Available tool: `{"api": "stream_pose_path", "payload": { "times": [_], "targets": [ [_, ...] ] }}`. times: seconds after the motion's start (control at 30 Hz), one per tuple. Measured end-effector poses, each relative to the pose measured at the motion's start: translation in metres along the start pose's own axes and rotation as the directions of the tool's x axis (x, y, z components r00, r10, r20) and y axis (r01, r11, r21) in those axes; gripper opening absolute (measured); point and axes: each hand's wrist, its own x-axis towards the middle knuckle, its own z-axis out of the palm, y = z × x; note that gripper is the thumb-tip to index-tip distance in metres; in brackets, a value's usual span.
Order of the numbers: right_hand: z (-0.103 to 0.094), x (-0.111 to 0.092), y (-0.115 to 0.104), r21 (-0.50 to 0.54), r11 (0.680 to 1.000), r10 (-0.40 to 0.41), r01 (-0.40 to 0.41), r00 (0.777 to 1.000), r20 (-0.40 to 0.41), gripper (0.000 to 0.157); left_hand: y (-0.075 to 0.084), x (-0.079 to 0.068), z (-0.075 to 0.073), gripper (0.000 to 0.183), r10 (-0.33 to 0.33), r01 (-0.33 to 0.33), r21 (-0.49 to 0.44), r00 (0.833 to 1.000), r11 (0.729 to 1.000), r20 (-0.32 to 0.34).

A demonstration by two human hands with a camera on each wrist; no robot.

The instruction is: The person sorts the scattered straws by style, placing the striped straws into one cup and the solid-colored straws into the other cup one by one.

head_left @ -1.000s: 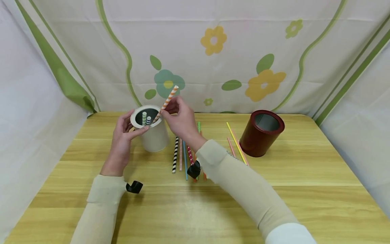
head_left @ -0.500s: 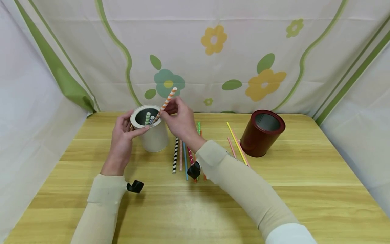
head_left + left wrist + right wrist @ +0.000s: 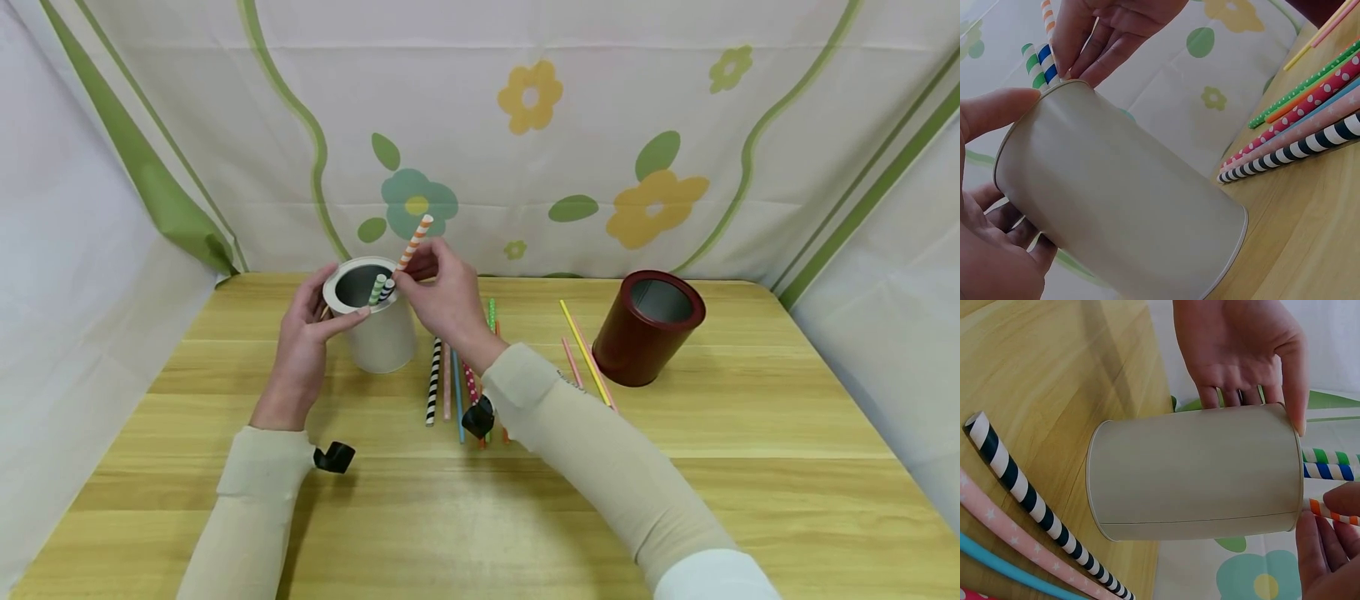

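In the head view my left hand (image 3: 300, 342) grips the rim of a white can (image 3: 382, 342), its thumb on the near edge and fingers round the left side. My right hand (image 3: 448, 296) pinches an orange-and-white striped paper straw (image 3: 416, 242) between thumb and fingers. This straw tilts up to the right, its lower end inside the can's mouth. A green-striped paper straw (image 3: 377, 288) and a blue-striped paper straw (image 3: 1046, 61) lean together inside the can, beside the pinched one. Their lower ends are hidden by the can wall.
Several straws lie right of the can, among them a black-striped straw (image 3: 433, 383) and a blue straw (image 3: 457, 400), partly under my right forearm. A yellow straw (image 3: 585, 350) and pink ones lie near a dark red can (image 3: 637, 342). A flowered curtain (image 3: 480, 150) hangs behind the table.
The orange-striped straw has dipped and moved slightly left at its top. Inside the can, the green- and blue-striped straws have shifted right and lean more. Both hands stay nearly where they were.
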Motion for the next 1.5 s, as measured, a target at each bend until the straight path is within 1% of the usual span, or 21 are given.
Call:
{"api": "stream_pose_path", "payload": {
  "times": [0.47,0.73,0.93,1.2,1.5],
  "targets": [
    [0.0005,-0.0004,-0.0015,-0.001,1.000,0.027,-0.027,1.000,-0.009,0.020,-0.0030,-0.0005,0.0008,0.073,0.011,-0.011,0.008,1.000,1.000,-0.017],
    [-0.0006,-0.0013,-0.0025,0.003,0.999,0.045,-0.045,0.999,-0.012,0.020,-0.0049,0.0009,0.0011,0.073,0.015,-0.015,-0.015,1.000,1.000,-0.026],
    [-0.0002,-0.0021,-0.0016,0.009,0.999,0.045,-0.044,0.999,-0.014,0.020,-0.0061,0.0004,0.0012,0.074,0.004,-0.005,-0.023,0.999,1.000,-0.041],
    [-0.0003,-0.0026,-0.0018,0.010,0.999,0.043,-0.043,0.999,-0.020,0.020,-0.0055,0.0001,0.0022,0.074,0.006,-0.008,-0.036,0.999,0.999,-0.045],
    [-0.0008,-0.0037,0.0003,0.014,1.000,0.016,-0.015,0.999,-0.030,0.018,-0.0064,0.0007,0.0040,0.075,0.006,-0.010,-0.063,0.999,0.998,-0.050]
  ]
}}
